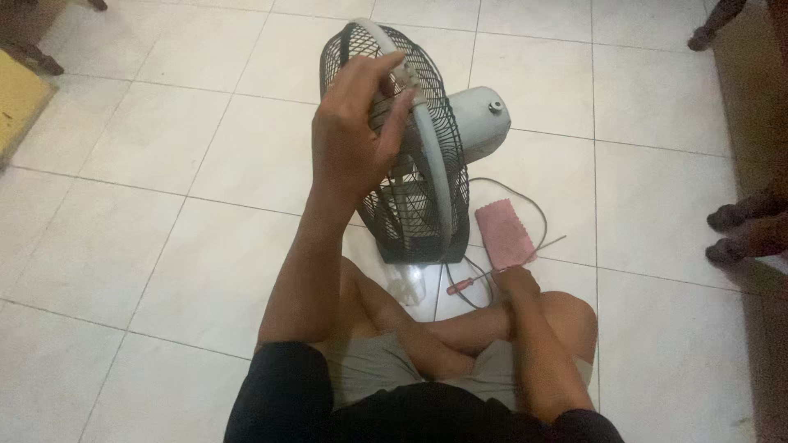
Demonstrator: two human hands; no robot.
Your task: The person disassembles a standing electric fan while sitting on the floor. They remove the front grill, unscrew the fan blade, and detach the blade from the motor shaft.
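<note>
- The table fan (410, 148) stands on the white floor tiles (164, 164), right in front of the person's crossed legs (427, 336).
- The fan has a black wire cage with a pale grey ring around its edge.
- Behind the cage sits a round grey motor case (483, 119) with a small knob on top.
- The fan's white base (447, 287) is low down, close to the knees.
- A thin grey cord (525, 201) loops on the floor beside the fan.
- The left hand (357, 135) is up at the top of the cage. Its fingers are curled around the grey ring and hold it tight.
- The right hand (517, 283) is low, by the right knee. It rests at the red handle of a screwdriver (492, 271). I cannot tell if it grips the tool or only touches it.
- The screwdriver's thin metal shaft lies on the floor and points away to the right.
- A pink cloth (505, 234) lies flat on the floor, just beside the fan and touching the screwdriver.
- Count: one fan, one screwdriver, one pink cloth, one cord.
- Dark furniture legs (739, 221) show at the right edge. More furniture legs (37, 57) show at the top left.
</note>
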